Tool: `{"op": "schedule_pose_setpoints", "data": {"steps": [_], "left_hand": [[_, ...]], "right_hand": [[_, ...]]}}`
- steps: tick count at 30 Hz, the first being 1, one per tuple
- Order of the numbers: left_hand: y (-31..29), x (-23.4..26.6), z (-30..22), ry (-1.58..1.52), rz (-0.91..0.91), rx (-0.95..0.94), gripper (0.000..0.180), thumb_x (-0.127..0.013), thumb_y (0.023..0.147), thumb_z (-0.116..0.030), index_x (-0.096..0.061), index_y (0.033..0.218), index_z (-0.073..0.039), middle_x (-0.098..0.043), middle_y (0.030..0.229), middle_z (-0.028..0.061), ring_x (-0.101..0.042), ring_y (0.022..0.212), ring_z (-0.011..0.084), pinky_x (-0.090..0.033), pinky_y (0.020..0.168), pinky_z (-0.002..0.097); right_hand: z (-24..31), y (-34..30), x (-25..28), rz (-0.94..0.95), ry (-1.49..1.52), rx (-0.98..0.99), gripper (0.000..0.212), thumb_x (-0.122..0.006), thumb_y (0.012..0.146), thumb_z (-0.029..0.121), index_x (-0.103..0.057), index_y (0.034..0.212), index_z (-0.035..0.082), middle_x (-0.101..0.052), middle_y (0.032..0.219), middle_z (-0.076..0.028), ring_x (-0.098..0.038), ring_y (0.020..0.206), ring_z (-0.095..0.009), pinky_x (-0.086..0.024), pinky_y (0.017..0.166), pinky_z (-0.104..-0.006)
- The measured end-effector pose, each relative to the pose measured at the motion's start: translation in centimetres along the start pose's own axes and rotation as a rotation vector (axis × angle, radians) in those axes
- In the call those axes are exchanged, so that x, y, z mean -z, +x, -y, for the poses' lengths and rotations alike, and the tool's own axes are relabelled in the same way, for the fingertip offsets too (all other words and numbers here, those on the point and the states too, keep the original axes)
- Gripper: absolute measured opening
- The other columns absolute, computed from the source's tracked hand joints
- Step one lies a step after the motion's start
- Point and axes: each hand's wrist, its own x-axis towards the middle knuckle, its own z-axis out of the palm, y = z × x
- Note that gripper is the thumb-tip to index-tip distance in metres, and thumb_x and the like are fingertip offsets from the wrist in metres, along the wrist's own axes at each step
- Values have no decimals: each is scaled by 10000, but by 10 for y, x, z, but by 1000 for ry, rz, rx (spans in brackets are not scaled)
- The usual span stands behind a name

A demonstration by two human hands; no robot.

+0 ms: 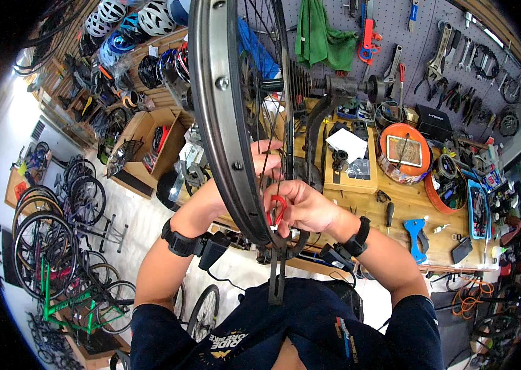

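A bicycle wheel with a bare dark-grey rim (226, 123) stands upright before me, its axle held in a black truing stand (317, 123). Thin dark spokes run up to the hub, which carries a stack of sprockets (299, 81). Between finger and thumb, my right hand (311, 208) grips a red spoke wrench (277, 211) against the spokes, close to the rim's lower inside. My left hand (268, 161) reaches past the rim from the left, its fingers apart among the spokes just above the wrench. The rim hides part of that hand.
A wooden workbench (359, 209) holds a cardboard box (350, 180), an orange round tray (396, 132), a screwdriver (390, 216) and a blue tool (417, 239). Pliers and wrenches hang on the pegboard (390, 28). Helmets (157, 18) and several bicycles (48, 246) are at left.
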Motion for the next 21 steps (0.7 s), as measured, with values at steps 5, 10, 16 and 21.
{"op": "schedule_pose_setpoints", "data": {"steps": [5, 10, 16, 21], "left_hand": [[2, 1, -6, 122, 32, 33, 582, -549, 933, -360, -413, 1411, -57, -594, 1160, 90, -580, 1052, 168, -419, 916, 308], [8, 8, 17, 183, 47, 11, 605, -588, 927, -322, -370, 1423, -52, -570, 1193, 96, -576, 1094, 189, -416, 936, 322], [14, 9, 42, 7, 49, -52, 571, -627, 922, -247, -368, 1374, -12, -536, 1184, 106, -533, 1111, 189, -430, 979, 333], [9, 5, 28, 11, 59, 7, 569, -638, 915, -218, -363, 1368, -11, -528, 1186, 105, -546, 1091, 190, -444, 960, 320]], "right_hand": [[1, -8, -16, -232, -124, -65, 263, -740, 868, 256, -611, 859, 27, -647, 741, -36, -589, 545, -98, -459, 502, -206], [5, -12, -18, -400, -371, -226, 253, -731, 882, 270, -614, 845, 48, -610, 726, 3, -540, 590, -59, -418, 505, -205], [3, -8, -22, -401, -386, -96, 169, -708, 897, 171, -622, 951, 36, -616, 834, 19, -562, 779, -71, -456, 710, -233], [-9, 4, -26, -565, -686, -68, 126, -684, 868, 96, -618, 928, 6, -636, 838, -29, -589, 780, -117, -488, 724, -284]]}}
